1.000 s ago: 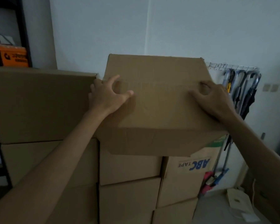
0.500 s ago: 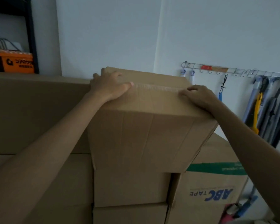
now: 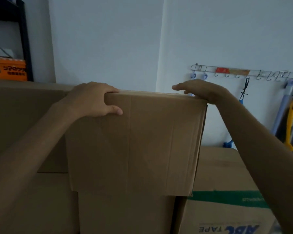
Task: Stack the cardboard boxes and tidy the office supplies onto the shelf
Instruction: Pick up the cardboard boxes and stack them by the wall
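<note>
My left hand [image 3: 93,100] hooks over the top left corner of the plain cardboard box [image 3: 134,142], fingers curled onto its top and thumb pressed flat on the front face. My right hand [image 3: 200,91] lies on the top right corner, fingers loosely spread, not gripping. The box sits on a lower box [image 3: 125,215] (overhanging it a little at both sides), just beside a tall stack [image 3: 24,119] on the left. To the right stands a box printed "ABC TAPE" [image 3: 227,217]. Behind, a hook rail [image 3: 243,73] crosses the wall.
</note>
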{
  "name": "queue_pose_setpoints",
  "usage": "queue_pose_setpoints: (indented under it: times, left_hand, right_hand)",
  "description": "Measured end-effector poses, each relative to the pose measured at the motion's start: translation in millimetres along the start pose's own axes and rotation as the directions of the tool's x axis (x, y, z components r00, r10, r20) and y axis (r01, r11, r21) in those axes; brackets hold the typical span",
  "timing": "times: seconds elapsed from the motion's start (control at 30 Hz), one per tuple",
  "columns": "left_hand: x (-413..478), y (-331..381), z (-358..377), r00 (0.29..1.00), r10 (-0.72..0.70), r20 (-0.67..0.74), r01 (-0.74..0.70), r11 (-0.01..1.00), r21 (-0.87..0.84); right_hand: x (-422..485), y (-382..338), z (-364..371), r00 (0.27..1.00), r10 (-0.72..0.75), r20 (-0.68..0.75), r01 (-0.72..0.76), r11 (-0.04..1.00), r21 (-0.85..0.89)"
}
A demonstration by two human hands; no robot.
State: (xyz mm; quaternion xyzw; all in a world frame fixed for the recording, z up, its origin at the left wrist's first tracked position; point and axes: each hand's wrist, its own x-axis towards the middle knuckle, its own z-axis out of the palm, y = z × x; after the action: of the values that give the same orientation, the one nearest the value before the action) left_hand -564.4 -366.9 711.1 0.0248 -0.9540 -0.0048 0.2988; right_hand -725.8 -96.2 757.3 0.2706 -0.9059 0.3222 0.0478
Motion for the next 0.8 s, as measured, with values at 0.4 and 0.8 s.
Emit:
queue_pose_setpoints:
  times: [0.4, 0.8]
  left_hand:
    - [16, -7, 52, 0.939, -0.059, -0.339, 0.076, 0.996, 0.039]
    - [27, -7, 79, 0.922, -0.122, -0.366, 0.130, 0.992, -0.004]
  right_hand:
    - [4, 47, 40, 0.924, -0.285, -0.255, 0.342, 0.914, 0.218]
    - [26, 60, 62, 0.868, -0.234, -0.437, 0.366, 0.898, 0.246]
